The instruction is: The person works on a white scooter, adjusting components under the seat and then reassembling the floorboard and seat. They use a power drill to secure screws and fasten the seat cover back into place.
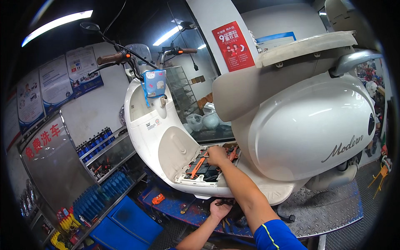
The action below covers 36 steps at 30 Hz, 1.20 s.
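A white electric scooter [300, 129] stands on a raised platform, its floorboard cover off. In the open bay lie dark batteries [211, 174] with an orange strap [197, 168] across them and reddish wiring [233, 154] at the far right. My right hand [217, 156] reaches into the bay, its fingers closed at the strap's upper end; what they grip is hidden. Below the scooter's near lower edge, my left hand [220, 209] is curled round something dark that I cannot make out.
On the blue diamond-plate platform [329, 212] sit an orange tool-like object [158, 198] and a screwdriver-like tool [187, 207]. Shelves at the left hold blue bottles [89, 196], above blue cabinets [129, 221]. A blue pouch [155, 83] hangs under the handlebars.
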{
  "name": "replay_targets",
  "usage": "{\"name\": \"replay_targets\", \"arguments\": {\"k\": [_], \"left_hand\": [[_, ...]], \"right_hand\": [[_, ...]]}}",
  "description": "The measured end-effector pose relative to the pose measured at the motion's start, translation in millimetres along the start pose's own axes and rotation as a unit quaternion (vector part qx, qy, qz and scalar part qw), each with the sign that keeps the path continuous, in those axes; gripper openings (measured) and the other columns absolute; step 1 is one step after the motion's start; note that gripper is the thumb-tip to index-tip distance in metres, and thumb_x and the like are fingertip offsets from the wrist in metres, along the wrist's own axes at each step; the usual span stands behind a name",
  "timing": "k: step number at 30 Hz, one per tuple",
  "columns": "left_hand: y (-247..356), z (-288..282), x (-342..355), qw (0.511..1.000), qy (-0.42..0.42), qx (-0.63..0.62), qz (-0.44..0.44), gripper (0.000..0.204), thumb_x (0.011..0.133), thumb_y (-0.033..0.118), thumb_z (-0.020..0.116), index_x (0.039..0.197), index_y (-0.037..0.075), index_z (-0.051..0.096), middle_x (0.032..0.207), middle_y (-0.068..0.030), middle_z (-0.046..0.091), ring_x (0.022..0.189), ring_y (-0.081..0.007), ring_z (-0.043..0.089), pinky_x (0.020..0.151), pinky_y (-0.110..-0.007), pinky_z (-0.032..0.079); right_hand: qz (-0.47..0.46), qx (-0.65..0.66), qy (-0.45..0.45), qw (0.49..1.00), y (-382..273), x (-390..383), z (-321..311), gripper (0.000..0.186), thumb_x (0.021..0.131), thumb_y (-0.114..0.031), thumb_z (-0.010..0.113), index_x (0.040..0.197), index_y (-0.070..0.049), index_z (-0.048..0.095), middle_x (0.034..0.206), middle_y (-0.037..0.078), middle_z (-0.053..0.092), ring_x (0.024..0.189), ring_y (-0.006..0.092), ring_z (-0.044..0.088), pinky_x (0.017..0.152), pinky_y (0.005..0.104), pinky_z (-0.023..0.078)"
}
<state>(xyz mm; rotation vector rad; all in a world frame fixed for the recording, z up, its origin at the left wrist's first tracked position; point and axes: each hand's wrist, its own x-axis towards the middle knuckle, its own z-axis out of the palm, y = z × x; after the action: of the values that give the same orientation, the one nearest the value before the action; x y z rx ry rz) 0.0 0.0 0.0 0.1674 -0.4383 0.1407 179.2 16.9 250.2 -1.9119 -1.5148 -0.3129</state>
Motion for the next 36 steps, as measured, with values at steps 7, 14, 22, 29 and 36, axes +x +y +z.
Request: {"name": "replay_targets", "arguments": {"k": [7, 14, 22, 29, 36], "left_hand": [[-15.6, 7.4, -10.1, 0.972, 0.216, 0.038, 0.084, 0.043, 0.083, 0.013, 0.048, 0.118, -0.009, 0.06, 0.115, -0.025, 0.064, 0.114, -0.0414, 0.057, 0.117, -0.058, 0.035], [-1.1, 16.2, 1.2, 0.964, 0.245, 0.052, 0.093, 0.036, 0.082, 0.013, 0.049, 0.109, -0.008, 0.06, 0.105, -0.024, 0.064, 0.109, -0.0409, 0.057, 0.116, -0.056, 0.036], [-7.9, 31.0, 0.8, 0.96, 0.273, 0.046, 0.049, 0.06, 0.087, 0.021, 0.051, 0.141, -0.005, 0.05, 0.148, -0.0255, 0.051, 0.144, -0.0398, 0.041, 0.124, -0.056, 0.023], [34.6, 208.5, -59.4, 0.749, 0.426, 0.502, -0.078, 0.042, 0.09, 0.027, 0.063, 0.114, -0.006, 0.066, 0.11, -0.0251, 0.072, 0.106, -0.0357, 0.07, 0.095, -0.049, 0.055], [93.1, 536.9, 170.4, -0.233, -0.101, 0.889, 0.381, 0.054, 0.079, 0.023, 0.076, 0.123, -0.001, 0.056, 0.113, -0.0222, 0.062, 0.109, -0.04, 0.06, 0.094, -0.05, 0.045]], "right_hand": [[0.007, 0.004, -0.008, 1.0, -2.0, -12.9, 4.4, 0.024, 0.073, -0.019, 0.071, 0.093, -0.006, 0.079, 0.092, 0.019, 0.075, 0.092, 0.0366, 0.073, 0.082, 0.049, 0.058], [0.002, 0.005, 0.011, 1.0, -4.3, -0.5, -5.3, 0.024, 0.074, -0.02, 0.072, 0.092, -0.006, 0.078, 0.094, 0.02, 0.075, 0.092, 0.0377, 0.073, 0.082, 0.0491, 0.058], [0.006, -0.014, 0.001, 1.0, 1.0, 2.2, -1.3, 0.027, 0.073, -0.023, 0.078, 0.099, -0.014, 0.08, 0.1, 0.015, 0.076, 0.097, 0.0344, 0.073, 0.084, 0.0475, 0.058], [0.019, -0.019, -0.022, 0.999, -16.7, 2.0, 7.4, 0.028, 0.073, -0.022, 0.078, 0.1, -0.014, 0.079, 0.101, 0.014, 0.076, 0.099, 0.0333, 0.073, 0.084, 0.0472, 0.058], [0.016, -0.013, -0.032, 0.999, -1.5, 1.7, 7.1, 0.026, 0.074, -0.019, 0.075, 0.097, -0.008, 0.078, 0.1, 0.018, 0.076, 0.098, 0.0348, 0.074, 0.084, 0.0477, 0.059]]}}
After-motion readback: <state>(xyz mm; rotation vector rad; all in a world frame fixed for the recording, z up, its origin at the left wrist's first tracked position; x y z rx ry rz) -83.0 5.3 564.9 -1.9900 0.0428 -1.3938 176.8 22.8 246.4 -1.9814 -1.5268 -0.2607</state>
